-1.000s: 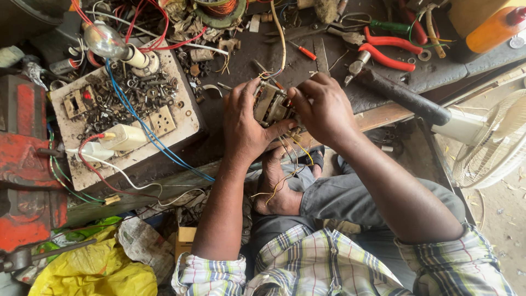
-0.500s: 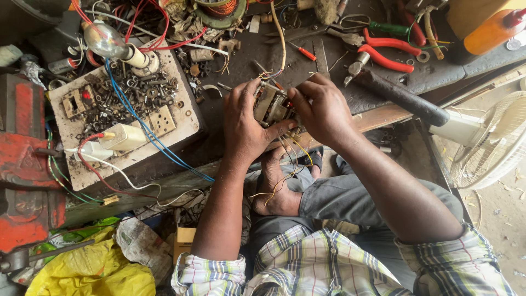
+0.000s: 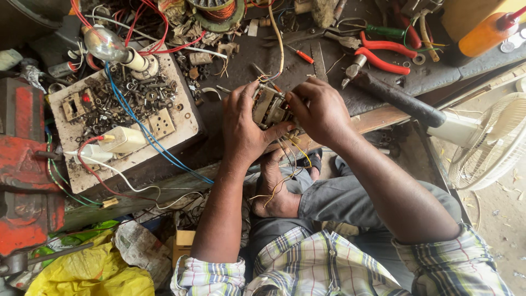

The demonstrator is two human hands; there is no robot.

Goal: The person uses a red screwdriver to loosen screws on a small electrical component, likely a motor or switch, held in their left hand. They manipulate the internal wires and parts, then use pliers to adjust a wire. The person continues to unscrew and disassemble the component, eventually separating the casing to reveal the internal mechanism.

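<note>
On the cluttered workbench (image 3: 329, 60), left hand (image 3: 246, 129) and right hand (image 3: 318, 109) grip a half-hidden wired part (image 3: 269, 107).

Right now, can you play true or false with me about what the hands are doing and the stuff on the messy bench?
1. Both hands hold a small electrical part with wires hanging from it. True: the left hand and right hand grip the part.
2. The pliers have blue handles. False: the pliers have red handles.
3. A light bulb lies at the top left of the bench. True: the bulb is there.
4. The fan stands on the left. False: the white fan is on the right.
5. The squeeze bottle is green. False: the bottle is orange.
</note>
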